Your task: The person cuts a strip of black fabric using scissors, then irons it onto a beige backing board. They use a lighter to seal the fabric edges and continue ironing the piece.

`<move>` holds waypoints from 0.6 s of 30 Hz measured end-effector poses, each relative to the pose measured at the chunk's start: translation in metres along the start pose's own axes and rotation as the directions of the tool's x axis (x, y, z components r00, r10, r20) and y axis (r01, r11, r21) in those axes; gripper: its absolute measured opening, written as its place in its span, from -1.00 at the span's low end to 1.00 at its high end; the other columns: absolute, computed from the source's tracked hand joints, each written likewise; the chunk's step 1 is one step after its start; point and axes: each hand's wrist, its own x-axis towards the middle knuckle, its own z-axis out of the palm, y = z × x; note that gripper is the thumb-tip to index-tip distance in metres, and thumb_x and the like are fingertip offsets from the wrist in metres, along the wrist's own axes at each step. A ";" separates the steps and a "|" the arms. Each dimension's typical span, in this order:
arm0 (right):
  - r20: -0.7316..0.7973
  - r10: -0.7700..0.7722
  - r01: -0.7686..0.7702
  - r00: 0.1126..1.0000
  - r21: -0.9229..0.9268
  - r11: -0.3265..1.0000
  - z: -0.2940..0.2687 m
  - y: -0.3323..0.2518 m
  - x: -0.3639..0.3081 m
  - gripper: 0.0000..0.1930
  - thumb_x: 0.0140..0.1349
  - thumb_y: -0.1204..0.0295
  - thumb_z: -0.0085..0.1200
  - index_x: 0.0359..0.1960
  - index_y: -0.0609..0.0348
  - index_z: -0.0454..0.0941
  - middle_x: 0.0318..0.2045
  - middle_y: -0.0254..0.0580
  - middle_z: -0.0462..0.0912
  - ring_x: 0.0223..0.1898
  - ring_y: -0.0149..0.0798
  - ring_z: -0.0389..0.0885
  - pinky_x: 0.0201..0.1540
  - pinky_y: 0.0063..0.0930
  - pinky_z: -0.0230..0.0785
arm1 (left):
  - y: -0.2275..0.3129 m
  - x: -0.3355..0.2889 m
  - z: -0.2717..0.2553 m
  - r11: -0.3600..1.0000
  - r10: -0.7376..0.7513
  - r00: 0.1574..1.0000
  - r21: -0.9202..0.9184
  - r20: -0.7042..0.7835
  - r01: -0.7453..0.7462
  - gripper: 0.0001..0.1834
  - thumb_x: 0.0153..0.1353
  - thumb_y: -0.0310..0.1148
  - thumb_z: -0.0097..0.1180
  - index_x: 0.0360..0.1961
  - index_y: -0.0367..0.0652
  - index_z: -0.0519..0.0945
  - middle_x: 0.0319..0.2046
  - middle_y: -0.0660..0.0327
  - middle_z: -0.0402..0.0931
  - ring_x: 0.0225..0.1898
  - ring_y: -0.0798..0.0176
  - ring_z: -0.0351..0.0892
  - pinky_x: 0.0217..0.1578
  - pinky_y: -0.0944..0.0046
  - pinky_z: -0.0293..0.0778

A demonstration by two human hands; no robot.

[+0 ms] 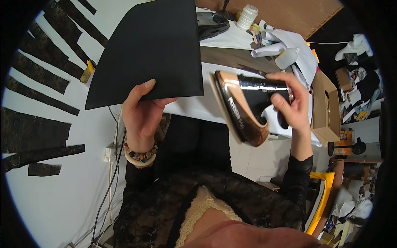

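Note:
My left hand [142, 107] grips the lower edge of a stiff black panel [151, 51], thumb on its front face and fingers behind it. The panel is held up at the upper left, with a slanted left side and a straight right side. On the right, my right hand [294, 101] is closed around a black and copper clothes iron [236, 109]. The iron is tipped on edge, its soleplate facing left toward the panel with a gap between them. The fingers behind the panel are mostly hidden.
A white worktable [211, 70] holds a white jar [247, 17], a squeeze bottle [287, 58] and rolled paper [269, 50]. An open cardboard box [326, 105] stands at the right. Dark cut pieces [37, 128] hang on the left wall, with cables [108, 194] below.

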 end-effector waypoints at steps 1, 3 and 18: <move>0.023 0.054 -0.055 0.998 0.042 0.998 0.003 -0.006 -0.013 -0.60 0.08 0.29 0.26 -0.11 0.26 0.51 -0.27 -0.22 0.58 -0.23 -0.45 0.51 -0.13 -0.61 0.33 | -0.002 -0.005 0.005 1.000 -0.009 1.000 0.008 -0.020 0.009 -0.63 0.17 -0.57 -0.10 0.02 -0.50 0.36 -0.01 -0.16 0.45 0.00 -0.16 0.51 -0.08 -0.21 0.56; -0.001 0.067 -0.066 0.998 0.092 0.994 0.005 -0.012 -0.028 -0.60 0.09 0.28 0.26 -0.10 0.27 0.51 -0.24 -0.23 0.56 -0.21 -0.45 0.51 -0.12 -0.61 0.33 | -0.005 -0.014 0.016 0.999 -0.022 0.998 0.024 -0.062 0.024 -0.64 0.16 -0.57 -0.08 0.00 -0.52 0.38 -0.04 -0.16 0.46 -0.05 -0.13 0.54 -0.13 -0.18 0.60; -0.019 0.063 -0.063 0.998 0.004 0.998 0.009 -0.004 -0.058 -0.66 0.07 0.40 0.20 -0.14 0.31 0.51 -0.24 -0.16 0.61 -0.22 -0.36 0.57 -0.10 -0.52 0.38 | -0.023 -0.037 0.021 0.977 -0.057 0.998 0.205 -0.032 0.063 -0.83 0.20 -0.52 0.00 -0.24 -0.36 0.59 -0.21 0.08 0.57 -0.14 0.05 0.60 -0.15 -0.11 0.60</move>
